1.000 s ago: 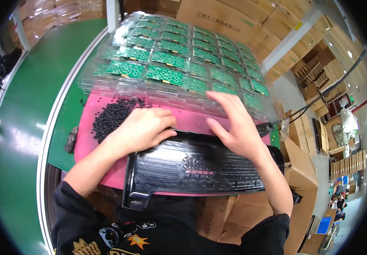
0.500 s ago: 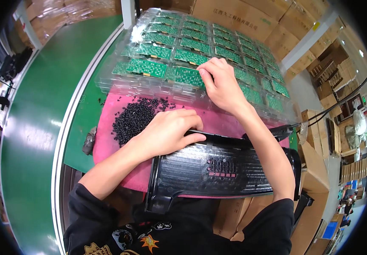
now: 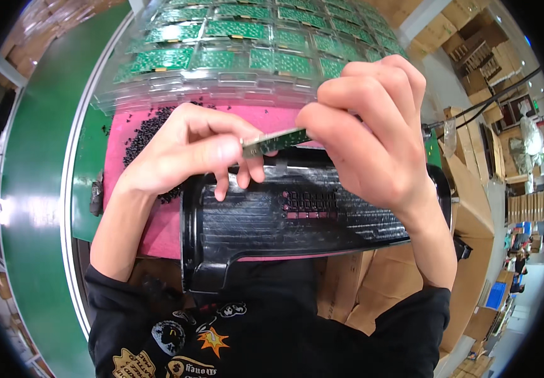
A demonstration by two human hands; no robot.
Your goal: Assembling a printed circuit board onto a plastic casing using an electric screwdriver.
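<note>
Between both hands I hold a small green circuit board [image 3: 276, 143], tilted and seen nearly edge-on. My left hand [image 3: 193, 148] pinches its left end between thumb and index finger, the other fingers hanging loose. At the right end, my right hand [image 3: 373, 132] grips it with curled fingers that hide part of it. Below the board lies a long black plastic housing [image 3: 253, 220] with a small grid of openings near its middle. Beyond my hands, clear plastic trays [image 3: 215, 82] hold rows of green circuit boards.
A pile of small black screws [image 3: 143, 142] lies on the pink mat [image 3: 162, 236], partly behind my left hand. The green conveyor belt [image 3: 39, 189] runs along the left. An open cardboard box [image 3: 474, 252] stands at the right, with a black cable [image 3: 492, 97] above it.
My right hand has come back from the trays with a circuit board. My left hand has risen off the black housing and now grips the board's other end. The view has shifted.
</note>
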